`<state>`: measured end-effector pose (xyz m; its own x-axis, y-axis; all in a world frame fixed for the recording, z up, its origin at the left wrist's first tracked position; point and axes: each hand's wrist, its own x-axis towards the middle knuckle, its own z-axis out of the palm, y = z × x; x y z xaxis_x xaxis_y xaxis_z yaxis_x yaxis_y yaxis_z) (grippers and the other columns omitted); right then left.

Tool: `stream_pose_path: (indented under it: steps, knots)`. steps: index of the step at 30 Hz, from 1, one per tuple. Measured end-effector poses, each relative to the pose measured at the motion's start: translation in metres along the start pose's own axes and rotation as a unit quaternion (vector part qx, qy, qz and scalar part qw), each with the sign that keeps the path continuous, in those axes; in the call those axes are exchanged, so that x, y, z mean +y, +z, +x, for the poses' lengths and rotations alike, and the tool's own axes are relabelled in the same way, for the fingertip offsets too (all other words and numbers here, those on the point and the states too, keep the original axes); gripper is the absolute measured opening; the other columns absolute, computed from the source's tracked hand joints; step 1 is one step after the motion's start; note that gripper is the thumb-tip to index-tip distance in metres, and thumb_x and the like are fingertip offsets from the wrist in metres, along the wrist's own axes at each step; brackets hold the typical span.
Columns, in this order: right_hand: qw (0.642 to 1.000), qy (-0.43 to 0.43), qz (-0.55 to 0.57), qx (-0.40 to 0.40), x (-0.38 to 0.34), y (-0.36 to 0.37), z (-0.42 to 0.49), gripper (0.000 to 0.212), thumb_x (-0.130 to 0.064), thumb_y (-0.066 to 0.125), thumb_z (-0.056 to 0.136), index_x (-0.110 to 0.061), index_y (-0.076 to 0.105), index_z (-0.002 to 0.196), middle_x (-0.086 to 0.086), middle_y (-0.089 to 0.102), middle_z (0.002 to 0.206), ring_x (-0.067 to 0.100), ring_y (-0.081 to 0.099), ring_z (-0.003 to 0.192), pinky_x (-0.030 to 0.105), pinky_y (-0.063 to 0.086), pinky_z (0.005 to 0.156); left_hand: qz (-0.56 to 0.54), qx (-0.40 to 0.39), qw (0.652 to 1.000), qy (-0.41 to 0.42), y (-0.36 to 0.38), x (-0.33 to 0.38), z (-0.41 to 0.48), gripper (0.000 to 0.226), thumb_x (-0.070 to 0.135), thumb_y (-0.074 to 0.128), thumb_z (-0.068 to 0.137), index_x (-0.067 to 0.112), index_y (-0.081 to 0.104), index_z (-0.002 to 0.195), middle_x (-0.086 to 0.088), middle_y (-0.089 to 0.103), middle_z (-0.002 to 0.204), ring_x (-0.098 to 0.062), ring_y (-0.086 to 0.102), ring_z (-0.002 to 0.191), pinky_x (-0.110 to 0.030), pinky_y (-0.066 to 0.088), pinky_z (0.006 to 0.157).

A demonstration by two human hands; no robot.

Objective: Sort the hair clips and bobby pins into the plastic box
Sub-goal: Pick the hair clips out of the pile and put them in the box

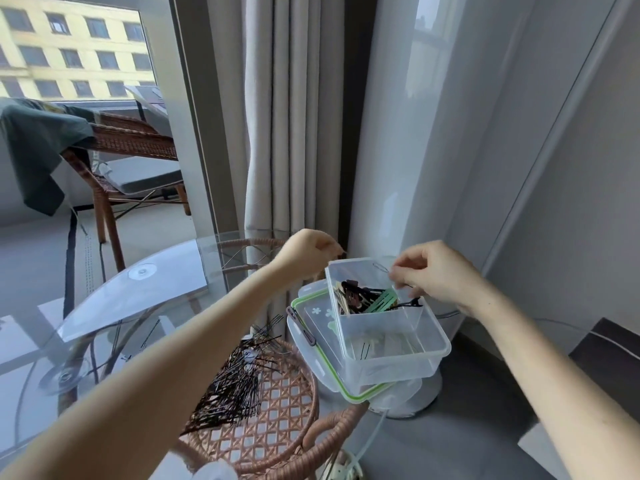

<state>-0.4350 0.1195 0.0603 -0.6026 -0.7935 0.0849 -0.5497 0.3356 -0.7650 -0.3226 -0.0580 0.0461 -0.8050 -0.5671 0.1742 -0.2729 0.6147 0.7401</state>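
Both bare arms reach across the round glass tabletop (145,292) toward the clear plastic box (391,327), which sits tilted on its green-rimmed clear lid (311,323) at the table's right edge. The box has a divider: the far compartment is packed with a jumble of hair clips (367,296) — dark ones, pale ones, a mint-green one — while the near compartment is almost bare, a couple of thin pins lying on its floor.

The right hand (433,275) hovers over the far compartment, fingertips drawn together, and a thin dark clip runs out from beneath them along the divider; whether it is actually gripped, I cannot tell. The left hand (308,252) is up at the box's far left corner, fingers curled inward, something small and dark at the tips — too tiny to name.

A big loose heap of black bobby pins (235,379) sprawls on the glass near the left forearm, above a woven rattan shelf (273,424). A brown clip (310,337) rests on the lid's left edge.
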Motion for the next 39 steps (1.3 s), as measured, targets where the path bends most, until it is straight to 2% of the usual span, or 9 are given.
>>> stream_pose_path:
  steps: [4,6,9,13,15,19,24,31,39]
  knots:
    - [0.962,0.025,-0.166,-0.216,-0.02,-0.005,-0.023,0.01,-0.02,0.065,0.083,-0.017,0.074,0.079,-0.003,0.073,0.073,0.004,0.064,0.064,0.023,0.054,0.065,0.024,0.001,0.999,-0.035,-0.034,-0.033,-0.026,0.016,0.016,0.057,0.086,0.013,0.071,0.091,-0.005,0.069,0.084,-0.014,0.058,0.073,-0.03,0.05,0.074]
    - [0.935,-0.014,-0.286,-0.207,-0.029,0.009,-0.027,0.013,-0.026,0.062,0.084,-0.023,0.073,0.09,-0.01,0.073,0.086,0.002,0.064,0.076,0.022,0.052,0.073,0.064,0.002,0.996,-0.064,-0.052,-0.053,-0.041,0.017,0.015,0.057,0.085,0.008,0.071,0.091,-0.011,0.07,0.09,-0.021,0.06,0.079,-0.035,0.052,0.078]
    - [0.957,-0.105,-0.238,-0.132,-0.051,0.052,-0.029,0.018,-0.023,0.061,0.085,-0.019,0.072,0.099,-0.007,0.072,0.097,0.006,0.062,0.085,0.016,0.045,0.071,0.172,-0.027,0.981,-0.087,-0.077,-0.085,-0.069,0.019,0.015,0.058,0.084,0.008,0.071,0.096,-0.012,0.071,0.102,-0.024,0.063,0.09,-0.032,0.051,0.087]
    - [0.92,-0.141,-0.307,-0.198,-0.061,0.124,-0.011,0.037,-0.023,0.059,0.086,-0.014,0.056,0.122,0.004,0.059,0.124,0.023,0.052,0.117,0.035,0.044,0.094,0.284,-0.083,0.95,-0.101,-0.099,-0.124,-0.105,0.025,0.022,0.057,0.087,0.016,0.064,0.11,-0.002,0.065,0.118,-0.015,0.06,0.098,-0.025,0.047,0.092]
    - [0.903,-0.082,-0.382,-0.177,-0.06,0.145,0.004,0.016,-0.019,0.058,0.087,-0.005,0.056,0.095,0.011,0.06,0.107,0.03,0.054,0.114,0.035,0.047,0.082,0.294,-0.068,0.947,-0.106,-0.104,-0.137,-0.117,0.026,0.023,0.054,0.089,0.018,0.062,0.114,-0.001,0.063,0.123,-0.017,0.06,0.106,-0.028,0.045,0.096]
    - [0.882,0.006,-0.447,-0.15,-0.049,0.164,0.027,0.037,-0.001,0.051,0.085,-0.01,0.029,0.057,0.016,0.066,0.09,0.03,0.064,0.092,0.028,0.046,0.064,0.29,-0.038,0.947,-0.133,-0.109,-0.156,-0.121,0.033,0.028,0.055,0.089,0.017,0.059,0.119,-0.004,0.061,0.126,-0.019,0.059,0.109,-0.03,0.044,0.097]
    - [0.902,0.059,-0.401,-0.151,-0.043,0.175,0.034,0.036,0.003,0.047,0.085,-0.012,0.028,0.058,0.004,0.034,0.06,0.027,0.046,0.077,0.023,0.03,0.047,0.27,-0.066,0.943,-0.181,-0.106,-0.167,-0.113,0.033,0.027,0.067,0.08,0.013,0.062,0.109,-0.005,0.064,0.114,-0.017,0.055,0.091,-0.028,0.046,0.086]
    - [0.913,0.101,-0.368,-0.141,-0.044,0.177,0.038,0.024,-0.002,0.05,0.082,-0.009,0.039,0.062,0.004,0.041,0.057,0.017,0.042,0.049,0.021,0.03,0.041,0.237,-0.082,0.953,-0.172,-0.109,-0.167,-0.107,0.015,0.022,0.067,0.08,0.014,0.069,0.092,0.005,0.057,0.084,-0.012,0.052,0.076,-0.023,0.047,0.072]
    - [0.963,0.011,-0.257,-0.083,-0.056,0.19,0.036,0.018,-0.008,0.047,0.082,-0.009,0.037,0.067,0.004,0.045,0.066,0.028,0.048,0.073,0.027,0.028,0.049,0.15,0.025,0.975,-0.163,-0.119,-0.161,-0.103,0.005,0.008,0.064,0.079,0.009,0.066,0.083,-0.008,0.068,0.088,-0.023,0.06,0.081,-0.033,0.051,0.078]
